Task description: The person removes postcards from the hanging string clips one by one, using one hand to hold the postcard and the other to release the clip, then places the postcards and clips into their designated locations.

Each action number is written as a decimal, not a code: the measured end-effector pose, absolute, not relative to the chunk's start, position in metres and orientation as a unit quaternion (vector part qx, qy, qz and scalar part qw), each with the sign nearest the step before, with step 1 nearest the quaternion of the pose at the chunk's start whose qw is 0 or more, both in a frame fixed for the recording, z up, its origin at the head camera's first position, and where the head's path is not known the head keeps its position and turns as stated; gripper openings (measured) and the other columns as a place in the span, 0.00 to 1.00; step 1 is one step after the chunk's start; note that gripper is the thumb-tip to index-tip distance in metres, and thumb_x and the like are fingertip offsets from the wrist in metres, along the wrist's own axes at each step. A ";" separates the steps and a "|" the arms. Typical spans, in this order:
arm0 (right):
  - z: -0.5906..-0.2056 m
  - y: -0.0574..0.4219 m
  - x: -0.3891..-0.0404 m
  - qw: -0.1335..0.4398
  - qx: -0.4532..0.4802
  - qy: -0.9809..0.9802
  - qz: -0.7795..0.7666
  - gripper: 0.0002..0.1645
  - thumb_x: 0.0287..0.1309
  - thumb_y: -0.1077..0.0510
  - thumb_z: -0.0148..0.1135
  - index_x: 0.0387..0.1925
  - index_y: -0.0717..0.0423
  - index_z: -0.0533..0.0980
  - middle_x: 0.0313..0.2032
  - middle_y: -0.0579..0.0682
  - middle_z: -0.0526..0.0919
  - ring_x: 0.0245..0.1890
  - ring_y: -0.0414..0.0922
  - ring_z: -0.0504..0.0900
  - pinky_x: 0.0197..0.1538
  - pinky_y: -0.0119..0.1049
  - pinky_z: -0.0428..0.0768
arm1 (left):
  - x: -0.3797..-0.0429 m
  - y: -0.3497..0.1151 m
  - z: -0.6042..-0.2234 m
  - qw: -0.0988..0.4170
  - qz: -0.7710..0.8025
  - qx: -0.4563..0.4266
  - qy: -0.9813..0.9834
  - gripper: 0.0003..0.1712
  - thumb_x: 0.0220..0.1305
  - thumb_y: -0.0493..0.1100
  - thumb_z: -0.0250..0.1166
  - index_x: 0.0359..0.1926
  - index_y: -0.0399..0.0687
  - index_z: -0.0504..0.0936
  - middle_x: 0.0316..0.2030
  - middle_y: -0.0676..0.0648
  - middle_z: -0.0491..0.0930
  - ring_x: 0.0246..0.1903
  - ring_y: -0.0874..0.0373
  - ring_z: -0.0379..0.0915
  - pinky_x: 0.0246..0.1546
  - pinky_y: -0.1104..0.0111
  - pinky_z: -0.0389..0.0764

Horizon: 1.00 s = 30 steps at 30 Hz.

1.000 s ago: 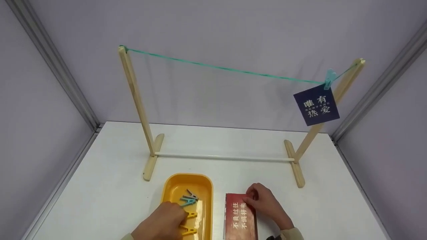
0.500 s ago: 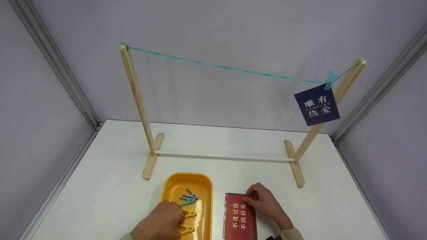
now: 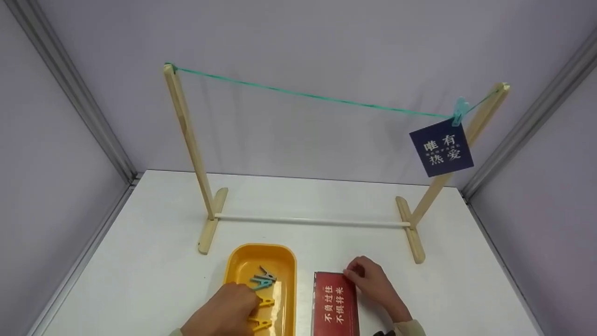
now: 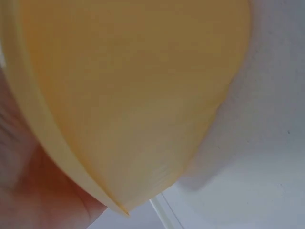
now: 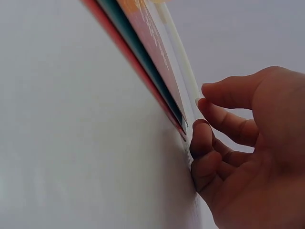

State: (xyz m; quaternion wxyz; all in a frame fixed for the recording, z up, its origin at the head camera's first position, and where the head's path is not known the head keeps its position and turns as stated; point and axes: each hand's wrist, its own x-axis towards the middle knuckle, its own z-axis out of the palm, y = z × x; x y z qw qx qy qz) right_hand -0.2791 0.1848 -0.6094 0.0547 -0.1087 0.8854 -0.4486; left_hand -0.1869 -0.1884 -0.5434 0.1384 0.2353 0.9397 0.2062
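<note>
My left hand (image 3: 228, 305) reaches over the left rim of a yellow tray (image 3: 294, 298), its fingers hidden from view beside a yellow clothespin (image 3: 267, 302) and another yellow clothespin (image 3: 262, 324). A teal clothespin (image 3: 262, 283) and a grey one lie farther back inside. In the left wrist view the tray's outer wall (image 4: 143, 86) covers most of that hand. My right hand (image 3: 371, 280) is at the far right corner of a stack of cards, topped by a red card (image 3: 330, 303) with white characters. Its loosely bent fingers (image 5: 228, 125) stand just off the cards' corner (image 5: 178, 109).
Behind the tray stands a wooden frame with a left post (image 3: 189, 140), a right post (image 3: 480, 116) and a low white rod (image 3: 312, 220). A green line (image 3: 298, 93) runs between the posts. A teal clothespin (image 3: 460, 112) holds a dark blue card (image 3: 442, 148) near its right end.
My right thumb has drawn back from the top of the red card to its corner. The left hand stays almost still in the tray.
</note>
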 end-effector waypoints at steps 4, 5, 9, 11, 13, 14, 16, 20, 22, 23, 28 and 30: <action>-0.607 0.188 -0.280 0.056 -0.102 0.885 -0.450 0.09 0.70 0.50 0.67 0.39 0.51 0.79 0.33 0.46 0.80 0.30 0.37 0.75 0.34 0.29 0.75 | -0.188 -0.189 -0.537 0.124 0.188 0.245 0.943 0.16 0.42 0.37 0.78 0.16 0.54 0.77 0.12 0.62 0.64 0.15 0.65 0.58 0.18 0.72 0.63; -0.606 0.189 -0.280 0.056 -0.100 0.885 -0.452 0.09 0.70 0.51 0.67 0.39 0.52 0.79 0.32 0.46 0.80 0.30 0.37 0.75 0.33 0.29 0.75 | -0.188 -0.189 -0.535 0.126 0.184 0.243 0.944 0.15 0.43 0.37 0.78 0.16 0.54 0.77 0.13 0.61 0.66 0.15 0.65 0.58 0.18 0.72 0.64; -0.603 0.194 -0.280 0.053 -0.092 0.882 -0.459 0.10 0.70 0.51 0.67 0.38 0.53 0.80 0.30 0.46 0.80 0.28 0.37 0.74 0.32 0.29 0.73 | -0.187 -0.189 -0.524 0.131 0.159 0.248 0.947 0.13 0.44 0.40 0.78 0.18 0.52 0.79 0.15 0.60 0.68 0.17 0.65 0.59 0.20 0.72 0.65; -0.601 0.197 -0.281 0.048 -0.090 0.880 -0.464 0.10 0.70 0.51 0.67 0.38 0.53 0.80 0.29 0.46 0.79 0.28 0.37 0.73 0.32 0.29 0.73 | -0.186 -0.188 -0.518 0.146 0.164 0.240 0.945 0.12 0.46 0.43 0.79 0.21 0.51 0.82 0.15 0.60 0.70 0.17 0.65 0.61 0.20 0.72 0.66; -0.598 0.199 -0.283 0.042 -0.090 0.878 -0.468 0.10 0.70 0.51 0.68 0.37 0.53 0.81 0.28 0.46 0.79 0.27 0.37 0.73 0.32 0.29 0.72 | -0.185 -0.186 -0.513 0.157 0.172 0.235 0.943 0.11 0.48 0.46 0.80 0.24 0.51 0.84 0.16 0.60 0.72 0.18 0.65 0.63 0.21 0.72 0.67; -0.596 0.200 -0.284 0.039 -0.090 0.877 -0.470 0.10 0.70 0.51 0.68 0.37 0.53 0.81 0.28 0.46 0.79 0.27 0.37 0.73 0.32 0.29 0.72 | -0.185 -0.186 -0.511 0.163 0.177 0.232 0.942 0.11 0.49 0.48 0.81 0.25 0.51 0.85 0.16 0.61 0.73 0.18 0.65 0.63 0.21 0.72 0.67; -0.593 0.201 -0.286 0.033 -0.088 0.876 -0.473 0.09 0.70 0.51 0.68 0.37 0.53 0.81 0.28 0.47 0.79 0.27 0.37 0.73 0.33 0.29 0.72 | -0.186 -0.186 -0.505 0.167 0.181 0.231 0.941 0.13 0.52 0.52 0.81 0.27 0.52 0.86 0.16 0.61 0.71 0.18 0.65 0.62 0.21 0.72 0.66; -0.586 0.201 -0.289 0.025 -0.084 0.871 -0.483 0.09 0.70 0.52 0.68 0.37 0.53 0.81 0.28 0.48 0.80 0.28 0.37 0.75 0.33 0.29 0.73 | -0.192 -0.189 -0.494 0.124 0.154 0.276 0.941 0.20 0.57 0.61 0.78 0.34 0.50 0.88 0.18 0.62 0.65 0.19 0.66 0.57 0.21 0.72 0.61; -0.584 0.202 -0.290 0.021 -0.083 0.869 -0.488 0.09 0.70 0.53 0.68 0.37 0.53 0.81 0.28 0.48 0.81 0.28 0.37 0.76 0.33 0.29 0.74 | -0.196 -0.191 -0.490 0.081 0.134 0.304 0.940 0.24 0.60 0.64 0.75 0.40 0.49 0.88 0.21 0.61 0.70 0.20 0.67 0.61 0.23 0.73 0.64; -0.583 0.203 -0.290 0.019 -0.081 0.867 -0.491 0.09 0.69 0.53 0.68 0.37 0.53 0.81 0.28 0.48 0.81 0.28 0.37 0.76 0.33 0.29 0.74 | -0.198 -0.192 -0.488 0.064 0.126 0.313 0.939 0.26 0.61 0.65 0.73 0.44 0.48 0.88 0.23 0.60 0.75 0.22 0.67 0.66 0.25 0.72 0.68; -0.577 0.206 -0.290 0.013 -0.072 0.857 -0.510 0.08 0.69 0.54 0.68 0.37 0.55 0.81 0.29 0.49 0.80 0.28 0.38 0.77 0.33 0.29 0.75 | -0.202 -0.193 -0.481 0.002 0.102 0.325 0.940 0.31 0.67 0.65 0.68 0.58 0.47 0.83 0.44 0.52 0.87 0.40 0.58 0.81 0.41 0.62 0.84; -0.575 0.206 -0.290 0.012 -0.069 0.853 -0.517 0.08 0.69 0.54 0.68 0.38 0.55 0.81 0.30 0.50 0.80 0.28 0.39 0.77 0.33 0.29 0.75 | -0.204 -0.193 -0.479 -0.021 0.092 0.314 0.945 0.33 0.70 0.66 0.66 0.60 0.46 0.81 0.48 0.50 0.86 0.45 0.55 0.82 0.44 0.58 0.85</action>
